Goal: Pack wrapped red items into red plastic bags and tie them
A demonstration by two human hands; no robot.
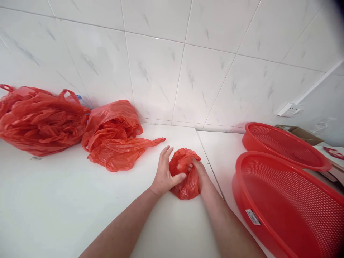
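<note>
A crumpled red plastic bag [185,190] rests on the white tabletop [80,200] between my two hands. My left hand [163,177] is at its left side, fingers stretched upward and apart, with the thumb lying against the plastic. On the other side my right hand [200,172] reaches into the bag's folds. Its fingers curl in the thin film and are partly covered by it. To the left lies a loose heap of red plastic bags [115,125], one of them trailing a twisted end toward my left hand.
A bulging red bag stuffed with more plastic [43,118] sits at the far left by the tiled wall [153,68]. Two red mesh baskets [268,186] stand at the right, with a cardboard box [298,134] behind them. A seam between table panels runs beside my right arm.
</note>
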